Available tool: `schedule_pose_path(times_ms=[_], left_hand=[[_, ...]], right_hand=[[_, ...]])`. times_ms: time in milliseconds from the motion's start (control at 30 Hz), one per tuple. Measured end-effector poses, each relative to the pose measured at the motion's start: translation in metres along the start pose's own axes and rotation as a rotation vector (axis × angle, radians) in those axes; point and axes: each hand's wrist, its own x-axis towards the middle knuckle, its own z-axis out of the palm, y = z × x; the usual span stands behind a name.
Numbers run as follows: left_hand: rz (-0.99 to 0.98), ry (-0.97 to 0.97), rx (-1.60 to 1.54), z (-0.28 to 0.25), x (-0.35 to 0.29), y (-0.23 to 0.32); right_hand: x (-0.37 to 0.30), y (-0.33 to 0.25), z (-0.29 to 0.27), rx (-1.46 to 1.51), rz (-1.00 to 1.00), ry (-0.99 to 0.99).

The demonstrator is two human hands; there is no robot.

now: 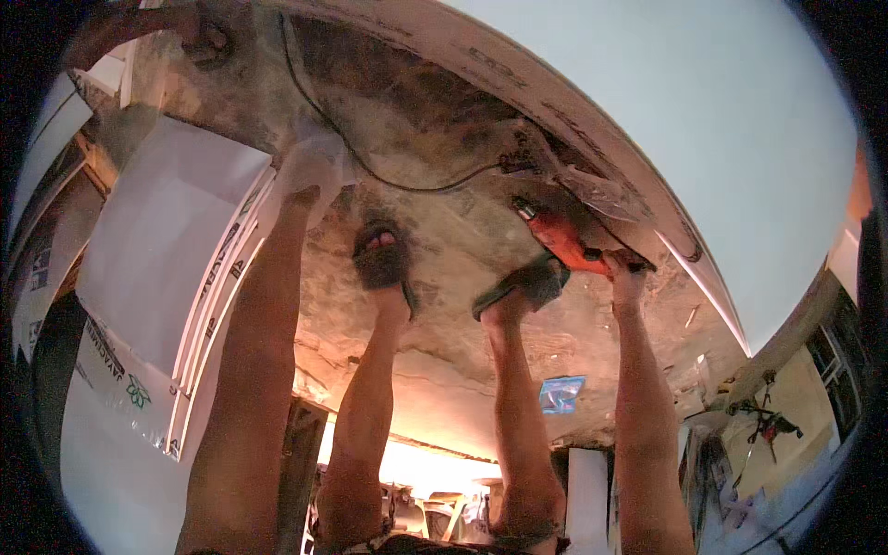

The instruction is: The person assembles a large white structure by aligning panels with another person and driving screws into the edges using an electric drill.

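My right hand [629,266] is closed around the rear end of an orange power drill [560,239], which is held low over the floor. The drill's front end points up and to the left. My left hand [313,171] is stretched forward beside the stack of white boards [180,240]. It is smeared by motion, and its fingers cannot be made out. A pale, see-through blur like thin plastic film [338,153] surrounds it; I cannot tell whether the hand holds it.
A large white panel [740,129] with a brown edge curves across the upper right. A black cord [370,171] lies over the stained floor. My sandalled feet [381,254] stand between my arms. A blue packet [562,394] lies behind. Another person's limb [139,32] shows at the upper left.
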Motion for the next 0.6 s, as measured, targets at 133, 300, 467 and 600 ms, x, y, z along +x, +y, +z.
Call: schedule_pose_path(times_ms=[133,300,467,600], left_hand=[[-0.067,-0.101,-0.182,-0.034,-0.025,0.001],[-0.207,-0.319,-0.491,-0.078,-0.075,0.019],[-0.273,-0.453,-0.667,-0.137,-0.131,0.077],[-0.131,-0.420,-0.758,-0.163,-0.170,0.166]], right_hand=[[-0.033,-0.005,0.012,-0.099,-0.225,-0.048],[-0.054,-0.015,0.014,-0.296,-0.250,0.004],[-0.119,-0.039,0.043,-0.149,-0.101,0.001],[-0.168,-0.027,0.056,-0.180,-0.030,0.112]])
